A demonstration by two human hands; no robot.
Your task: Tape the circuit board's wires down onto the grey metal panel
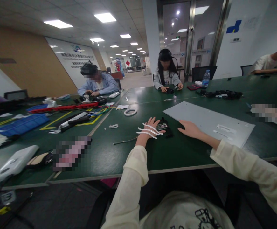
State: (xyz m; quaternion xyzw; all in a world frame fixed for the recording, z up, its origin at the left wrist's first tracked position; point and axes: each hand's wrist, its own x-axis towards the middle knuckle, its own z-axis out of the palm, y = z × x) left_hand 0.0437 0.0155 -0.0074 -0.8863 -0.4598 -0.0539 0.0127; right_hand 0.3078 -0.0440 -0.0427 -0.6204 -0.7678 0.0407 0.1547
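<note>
My left hand rests over the green table with its fingers spread, several thin white strips lying across its back. Right by its thumb is a small black device with an exposed circuit board; whether the thumb touches it I cannot tell. A thin dark cable runs left from near my left wrist. My right hand is at the near left edge of a flat grey panel, fingers stretched out and nothing visible in them.
A white tape roll and a small white loop lie left of my hands. Farther left are a blue tray, a white power bank-like block and a blurred pink item. Two people work across the table; a bottle stands at the back right.
</note>
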